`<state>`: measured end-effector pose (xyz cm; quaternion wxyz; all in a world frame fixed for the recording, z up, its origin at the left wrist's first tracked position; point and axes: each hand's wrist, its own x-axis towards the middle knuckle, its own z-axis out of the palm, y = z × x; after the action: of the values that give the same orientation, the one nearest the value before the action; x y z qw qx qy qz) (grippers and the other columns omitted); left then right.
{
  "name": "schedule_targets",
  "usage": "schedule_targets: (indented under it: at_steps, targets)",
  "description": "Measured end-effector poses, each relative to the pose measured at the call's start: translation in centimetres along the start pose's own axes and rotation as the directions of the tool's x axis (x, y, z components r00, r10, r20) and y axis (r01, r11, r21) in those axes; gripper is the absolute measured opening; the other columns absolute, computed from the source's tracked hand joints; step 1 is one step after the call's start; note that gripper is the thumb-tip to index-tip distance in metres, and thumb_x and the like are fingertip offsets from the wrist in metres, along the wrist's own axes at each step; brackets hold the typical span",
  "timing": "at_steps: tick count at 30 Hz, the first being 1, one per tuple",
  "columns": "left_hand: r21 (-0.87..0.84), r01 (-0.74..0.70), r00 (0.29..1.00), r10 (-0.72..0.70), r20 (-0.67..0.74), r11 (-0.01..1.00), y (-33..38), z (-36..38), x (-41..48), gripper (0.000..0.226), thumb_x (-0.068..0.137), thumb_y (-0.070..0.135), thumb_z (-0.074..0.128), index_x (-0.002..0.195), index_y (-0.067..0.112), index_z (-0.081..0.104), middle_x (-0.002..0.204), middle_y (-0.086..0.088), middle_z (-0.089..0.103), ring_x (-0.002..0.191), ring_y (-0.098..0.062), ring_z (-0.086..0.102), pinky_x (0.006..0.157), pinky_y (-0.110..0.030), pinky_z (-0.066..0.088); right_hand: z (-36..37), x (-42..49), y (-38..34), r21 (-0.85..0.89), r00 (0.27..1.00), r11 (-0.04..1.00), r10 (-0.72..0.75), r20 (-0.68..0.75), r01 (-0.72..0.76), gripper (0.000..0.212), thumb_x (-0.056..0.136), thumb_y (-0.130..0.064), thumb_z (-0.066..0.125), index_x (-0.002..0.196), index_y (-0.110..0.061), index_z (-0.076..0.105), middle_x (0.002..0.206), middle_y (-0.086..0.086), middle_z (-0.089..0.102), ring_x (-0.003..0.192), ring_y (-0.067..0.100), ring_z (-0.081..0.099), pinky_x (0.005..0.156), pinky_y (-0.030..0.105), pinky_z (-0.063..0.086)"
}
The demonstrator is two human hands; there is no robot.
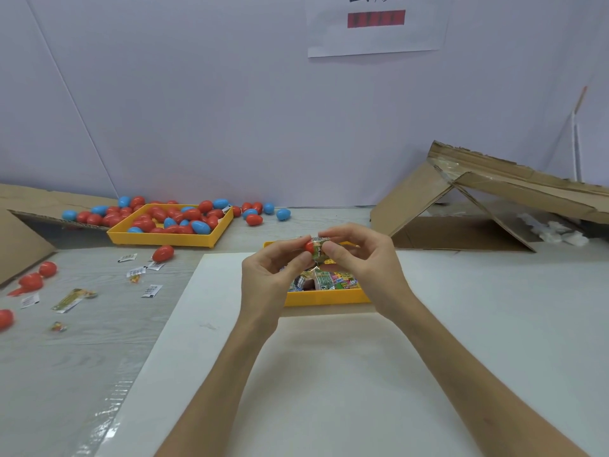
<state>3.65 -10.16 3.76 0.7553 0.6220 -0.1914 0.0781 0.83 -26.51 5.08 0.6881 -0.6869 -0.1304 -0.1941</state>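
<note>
Both hands are raised over a yellow tray (326, 296) filled with several small printed packets (333, 280). My left hand (273, 275) pinches a red plastic egg half (309, 247) between thumb and fingers. My right hand (359, 258) pinches a folded printed packet (320, 247) that is pressed against the egg half's open end. The two hands touch at the fingertips, and the fingers hide part of the egg half and packet.
A second yellow tray (171, 237) at the back left holds several red and blue eggs, with more eggs (253, 214) spread around it. A lone red egg (163, 253), loose packets (71, 300) and egg pieces lie left. Cardboard boxes (487, 206) flank both sides. A white sheet (329, 374) covers the near table.
</note>
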Motion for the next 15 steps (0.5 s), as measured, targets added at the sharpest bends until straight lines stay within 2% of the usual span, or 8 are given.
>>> schedule_targets:
  at_steps: [5,11,14,15]
  targets:
    - [-0.001,-0.013,1.000,0.013,0.004,1.000,-0.05,-0.02,0.05,0.023,0.084,0.008,0.074,0.098,0.027,0.076,0.097,0.005,0.078,0.098,-0.016,0.073,0.079,-0.021,0.057,0.03,0.08,0.17,0.076,0.999,0.997,0.035,-0.032,-0.033,0.010,0.089,-0.010,0.071,0.099,-0.013,0.073,0.091,0.005,0.076,0.089,0.026,0.075,0.071,0.031,0.062]
    - [0.068,-0.069,0.998,0.068,0.006,0.995,-0.21,-0.05,0.09,0.027,0.085,0.003,0.075,0.097,0.026,0.076,0.097,0.008,0.077,0.098,-0.013,0.073,0.080,-0.020,0.056,0.49,0.11,0.68,0.242,0.985,0.957,0.169,-0.022,-0.158,0.012,0.093,-0.009,0.068,0.095,-0.017,0.075,0.092,0.008,0.074,0.087,0.025,0.074,0.067,0.029,0.059]
    - [0.035,-0.031,1.000,0.031,-0.003,0.999,-0.25,0.00,0.05,0.021,0.089,0.003,0.071,0.099,0.022,0.075,0.097,0.006,0.078,0.095,-0.014,0.074,0.077,-0.018,0.056,0.58,0.15,0.66,0.213,0.989,0.967,0.149,-0.014,-0.142,0.009,0.092,-0.012,0.070,0.101,-0.014,0.072,0.092,-0.001,0.073,0.084,0.020,0.073,0.062,0.026,0.058]
    - [0.006,-0.006,1.000,0.006,0.009,1.000,-0.28,-0.03,0.07,0.018,0.091,0.004,0.069,0.101,0.017,0.074,0.097,0.003,0.078,0.094,-0.016,0.075,0.076,-0.019,0.057,0.58,0.15,0.61,0.189,0.992,0.975,0.124,-0.013,-0.119,0.014,0.090,-0.014,0.072,0.103,-0.012,0.070,0.094,-0.002,0.073,0.083,0.018,0.072,0.062,0.026,0.057]
